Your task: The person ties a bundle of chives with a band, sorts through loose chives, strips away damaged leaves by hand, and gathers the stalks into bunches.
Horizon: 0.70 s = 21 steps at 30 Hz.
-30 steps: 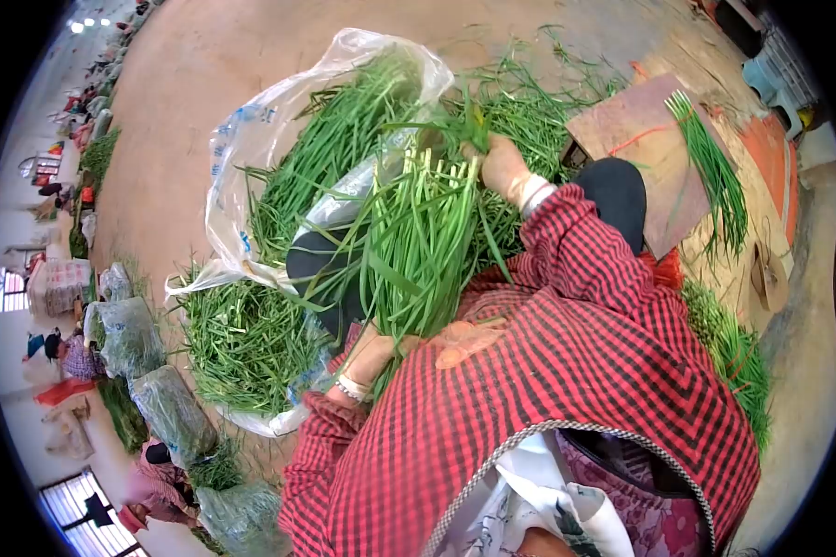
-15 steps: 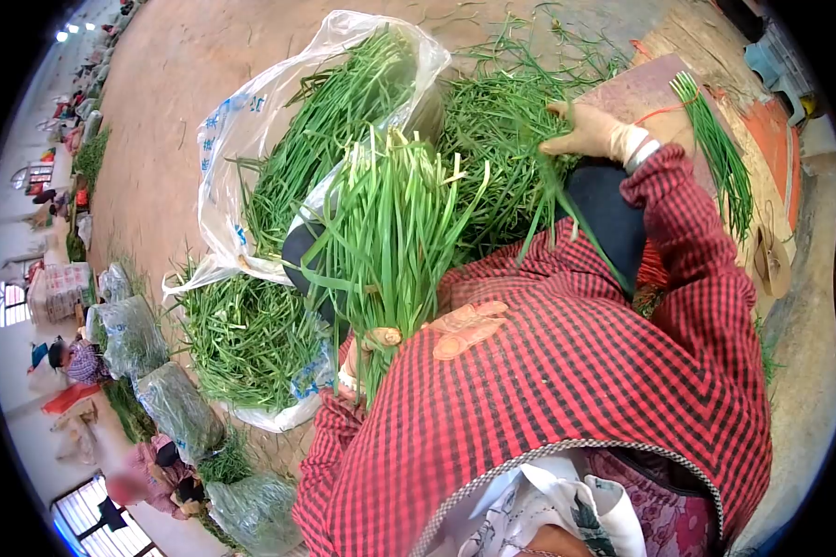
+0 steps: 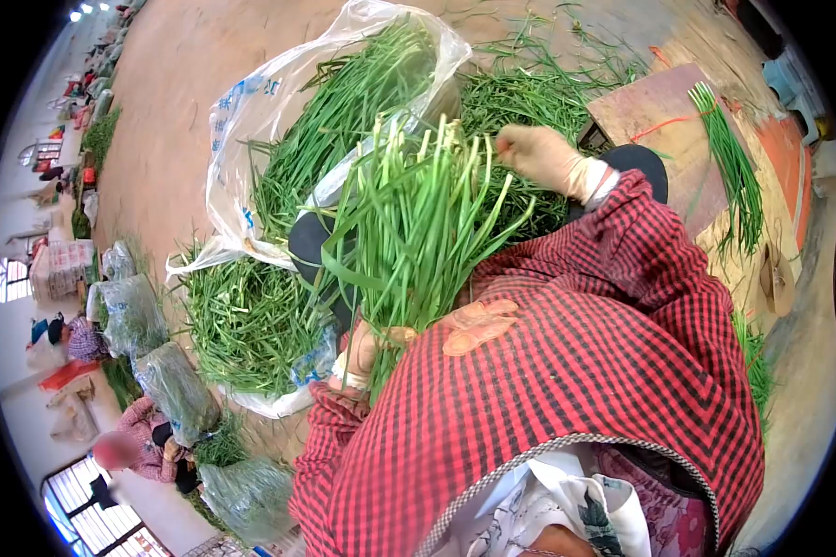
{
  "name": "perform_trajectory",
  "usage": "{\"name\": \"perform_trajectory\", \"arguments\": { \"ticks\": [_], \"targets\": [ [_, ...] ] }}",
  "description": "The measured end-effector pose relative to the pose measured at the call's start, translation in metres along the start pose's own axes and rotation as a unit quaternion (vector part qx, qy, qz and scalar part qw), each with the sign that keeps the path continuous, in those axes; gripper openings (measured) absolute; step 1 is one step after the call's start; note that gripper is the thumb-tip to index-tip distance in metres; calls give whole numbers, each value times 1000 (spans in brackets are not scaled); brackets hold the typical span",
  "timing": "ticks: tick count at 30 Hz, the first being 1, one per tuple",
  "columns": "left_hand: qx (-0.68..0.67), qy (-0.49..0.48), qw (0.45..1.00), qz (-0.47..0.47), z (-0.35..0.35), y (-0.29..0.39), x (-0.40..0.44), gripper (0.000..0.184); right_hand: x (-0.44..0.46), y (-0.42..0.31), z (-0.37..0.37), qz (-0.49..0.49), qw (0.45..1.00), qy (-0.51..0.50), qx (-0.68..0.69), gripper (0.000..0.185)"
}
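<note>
Head view: we list left hand [image 3: 367,351], closed around green stalks [image 3: 416,232]; right hand [image 3: 543,158], curled, beside their pale ends [image 3: 448,135], whether gripping we cannot tell; beyond left hand, plastic bag [image 3: 241,93] of greens [image 3: 358,111]; right of right hand, tied bundle [image 3: 732,176] on desk [image 3: 655,97].

long leafy green stalk bundle [image 3: 418,232]: bright green, fading to yellowish white at the ends
baggy clear plastic bag [image 3: 232,167]: milky see-through, blue printed lettering
long-sleeved red cloth garment [image 3: 567,390]: red and black checks, orange-tan motif [image 3: 480,327]
flat squarish brown board [image 3: 622,111]: dusty reddish brown
slim green stalk bunch [image 3: 732,176]: deep green, white tips
</note>
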State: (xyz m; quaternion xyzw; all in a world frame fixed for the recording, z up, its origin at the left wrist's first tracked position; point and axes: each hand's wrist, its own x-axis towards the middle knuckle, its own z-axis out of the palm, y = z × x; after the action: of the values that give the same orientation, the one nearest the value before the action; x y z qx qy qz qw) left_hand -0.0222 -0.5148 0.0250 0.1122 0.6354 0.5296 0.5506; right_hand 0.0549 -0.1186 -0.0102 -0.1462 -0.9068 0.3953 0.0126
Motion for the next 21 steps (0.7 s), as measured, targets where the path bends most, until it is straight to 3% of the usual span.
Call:
{"name": "perform_trajectory", "arguments": {
  "ticks": [2, 3, 6, 8, 9, 11, 12, 13, 15, 17, 18, 19, 21],
  "targets": [
    [32, -16, 999, 27, 9, 14, 1, 36, 2, 45, -15, 91, 991, 57, -81, 18],
    [68, -31, 996, 57, 10, 18, 5, 38, -2, 55, -28, 136, 989, 23, -53, 27],
    [163, -6, 984, 65, 8, 13, 20, 36, -20, 5, -46, 114, 991, 74, 14, 43],
    [168, -4, 982, 87, 14, 15, 25, 35, -26, -40, -45, 101, 968, -43, 223, 59],
    [170, -4, 981, 98, 16, 16, 26, 35, -26, -46, -33, 38, 987, -33, 151, 51],
    [176, -3, 978, 110, 20, 18, 25, 34, -18, -35, -9, -17, 991, -11, 135, 37],
    [181, -4, 977, 113, 20, 18, 24, 34, -16, -33, -6, -94, 988, 51, 109, 28],
    [189, -4, 975, 117, 18, 18, 23, 33, -13, -28, -8, -76, 984, 52, 152, 26],
    [206, -8, 970, 126, 16, 16, 19, 33, -9, -20, -31, 46, 956, 79, 279, 23],
    [229, -15, 963, 139, 13, 14, 16, 32, 2, 11, -51, 119, 969, 138, 169, 25],
    [243, -20, 958, 150, 12, 14, 17, 32, -3, 10, -59, 40, 990, 133, 35, 34],
    [257, -24, 952, 166, 13, 13, 18, 31, -8, -3, -61, 43, 989, 135, 36, 34],
    [285, -32, 938, 196, 15, 12, 22, 31, -19, -37, -51, -170, 972, 137, -89, 55]
  ]
}}
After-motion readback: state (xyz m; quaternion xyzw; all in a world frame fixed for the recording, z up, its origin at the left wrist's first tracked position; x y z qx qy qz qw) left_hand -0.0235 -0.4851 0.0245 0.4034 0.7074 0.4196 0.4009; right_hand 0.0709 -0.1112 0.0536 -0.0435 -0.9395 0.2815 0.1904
